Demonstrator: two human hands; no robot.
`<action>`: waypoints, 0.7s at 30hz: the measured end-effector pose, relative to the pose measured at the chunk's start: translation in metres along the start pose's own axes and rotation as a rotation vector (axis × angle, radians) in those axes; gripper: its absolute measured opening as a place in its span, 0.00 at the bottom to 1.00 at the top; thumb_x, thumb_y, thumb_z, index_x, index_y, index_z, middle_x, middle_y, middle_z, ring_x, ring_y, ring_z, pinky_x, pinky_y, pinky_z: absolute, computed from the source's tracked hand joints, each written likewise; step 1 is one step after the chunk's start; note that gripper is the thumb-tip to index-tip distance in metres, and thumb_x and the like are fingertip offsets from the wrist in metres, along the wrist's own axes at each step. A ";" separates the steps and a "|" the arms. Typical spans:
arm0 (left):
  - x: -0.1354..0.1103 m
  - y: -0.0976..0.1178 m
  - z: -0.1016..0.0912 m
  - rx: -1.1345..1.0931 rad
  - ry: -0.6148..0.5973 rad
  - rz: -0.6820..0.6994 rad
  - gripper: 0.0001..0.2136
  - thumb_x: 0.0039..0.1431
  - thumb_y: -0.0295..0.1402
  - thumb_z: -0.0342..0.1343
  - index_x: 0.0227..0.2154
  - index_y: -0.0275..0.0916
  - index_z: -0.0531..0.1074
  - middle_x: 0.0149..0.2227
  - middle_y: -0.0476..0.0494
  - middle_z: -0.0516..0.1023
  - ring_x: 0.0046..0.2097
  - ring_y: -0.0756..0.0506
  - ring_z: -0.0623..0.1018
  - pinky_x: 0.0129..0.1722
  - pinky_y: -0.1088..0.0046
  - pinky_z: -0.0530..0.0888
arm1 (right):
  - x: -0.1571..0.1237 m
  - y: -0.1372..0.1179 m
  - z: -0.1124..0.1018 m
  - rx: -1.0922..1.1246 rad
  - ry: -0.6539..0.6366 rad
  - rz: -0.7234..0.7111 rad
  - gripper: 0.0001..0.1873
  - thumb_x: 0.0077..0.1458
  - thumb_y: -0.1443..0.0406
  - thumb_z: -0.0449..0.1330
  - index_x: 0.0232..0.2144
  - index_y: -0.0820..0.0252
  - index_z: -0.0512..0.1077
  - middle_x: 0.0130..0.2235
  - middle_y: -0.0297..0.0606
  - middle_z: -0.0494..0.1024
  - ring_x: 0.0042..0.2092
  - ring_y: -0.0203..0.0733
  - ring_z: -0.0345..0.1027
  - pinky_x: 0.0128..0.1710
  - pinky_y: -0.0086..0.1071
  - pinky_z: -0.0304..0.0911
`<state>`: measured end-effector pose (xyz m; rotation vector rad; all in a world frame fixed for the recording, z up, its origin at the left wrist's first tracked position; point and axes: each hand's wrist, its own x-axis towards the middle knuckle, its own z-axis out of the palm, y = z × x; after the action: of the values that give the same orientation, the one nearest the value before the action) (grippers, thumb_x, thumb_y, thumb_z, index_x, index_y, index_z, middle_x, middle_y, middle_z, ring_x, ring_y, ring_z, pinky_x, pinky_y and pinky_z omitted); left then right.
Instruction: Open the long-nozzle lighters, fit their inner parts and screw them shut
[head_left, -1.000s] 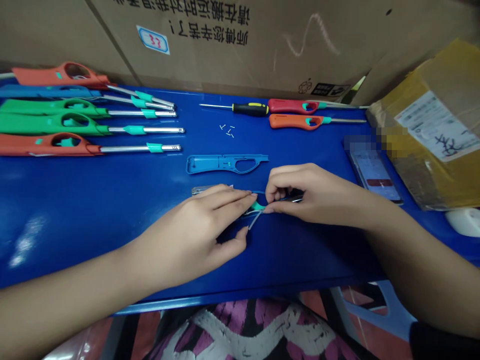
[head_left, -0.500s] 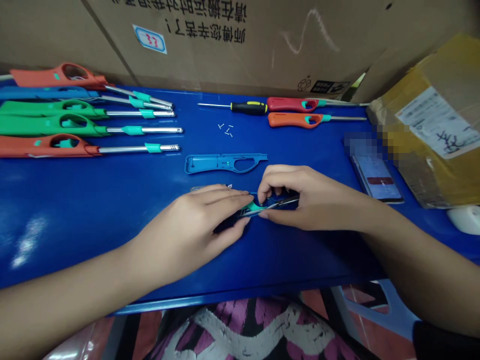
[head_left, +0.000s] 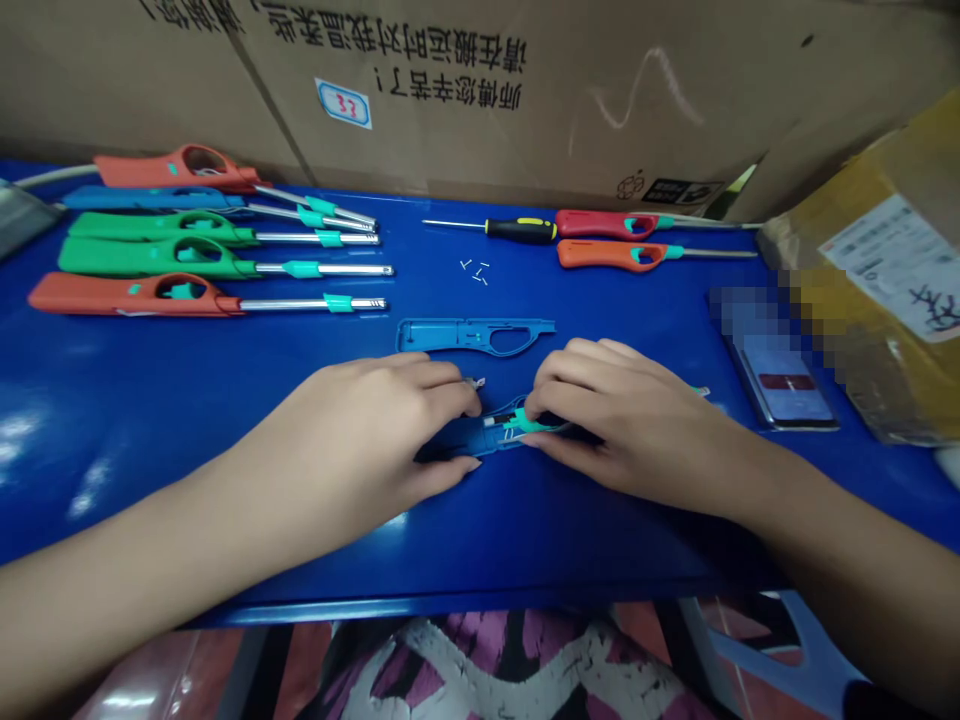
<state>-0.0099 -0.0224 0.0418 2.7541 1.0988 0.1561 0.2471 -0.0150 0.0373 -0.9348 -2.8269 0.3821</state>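
Observation:
Between my hands a blue lighter half-shell (head_left: 474,438) lies on the table, its inside partly showing. My left hand (head_left: 375,420) curls over its left end, thumb and forefinger on either side. My right hand (head_left: 622,415) pinches the teal trigger (head_left: 531,420) in the shell, and a dark part with thin pale wires sits beside it. The palm hides the nozzle end, apart from a small tip past the knuckles. Behind my hands rests the other blue half-shell (head_left: 450,336), hollow side up. A small metallic piece (head_left: 477,383) shows just past my left fingers.
Several long-nosed lighters (head_left: 150,258) lie at the left. A screwdriver (head_left: 521,231), small screws (head_left: 476,271), a red lighter (head_left: 600,223) and an orange lighter (head_left: 604,255) are farther back. A phone (head_left: 787,385) and taped carton (head_left: 885,330) stand right; a large cardboard box (head_left: 465,150) borders the back.
My left hand has drawn back along the shell, uncovering its middle and the teal trigger. My right fingers now close over that trigger. The whole view has shifted slightly.

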 end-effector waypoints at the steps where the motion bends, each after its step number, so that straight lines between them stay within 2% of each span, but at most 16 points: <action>1: 0.000 0.000 0.000 -0.001 0.005 0.005 0.14 0.58 0.40 0.66 0.44 0.42 0.76 0.42 0.46 0.81 0.41 0.38 0.81 0.34 0.62 0.76 | 0.001 0.000 0.002 0.042 -0.006 0.020 0.08 0.67 0.61 0.56 0.39 0.58 0.72 0.41 0.38 0.75 0.43 0.43 0.65 0.42 0.38 0.56; 7: 0.003 -0.002 0.005 -0.053 0.038 0.034 0.13 0.59 0.39 0.66 0.45 0.41 0.78 0.43 0.44 0.81 0.43 0.39 0.80 0.39 0.62 0.76 | 0.005 0.005 0.005 0.353 0.009 0.125 0.02 0.63 0.66 0.60 0.36 0.57 0.71 0.38 0.34 0.76 0.42 0.39 0.67 0.43 0.34 0.60; 15: 0.005 -0.002 0.010 -0.155 0.078 0.027 0.12 0.60 0.36 0.65 0.45 0.40 0.79 0.43 0.43 0.80 0.45 0.39 0.76 0.44 0.60 0.76 | 0.005 0.006 0.004 0.385 0.050 0.253 0.02 0.59 0.65 0.64 0.34 0.55 0.73 0.40 0.35 0.76 0.46 0.42 0.66 0.45 0.36 0.62; 21: 0.006 -0.009 -0.004 -0.147 0.106 0.010 0.15 0.61 0.42 0.63 0.47 0.40 0.78 0.43 0.43 0.80 0.44 0.40 0.77 0.48 0.59 0.74 | 0.003 0.012 -0.005 0.443 0.102 0.323 0.04 0.60 0.62 0.63 0.33 0.56 0.74 0.39 0.34 0.75 0.40 0.39 0.66 0.42 0.35 0.61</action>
<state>-0.0119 -0.0117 0.0440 2.6476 1.0533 0.3726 0.2526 -0.0033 0.0392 -1.2541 -2.3471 0.9217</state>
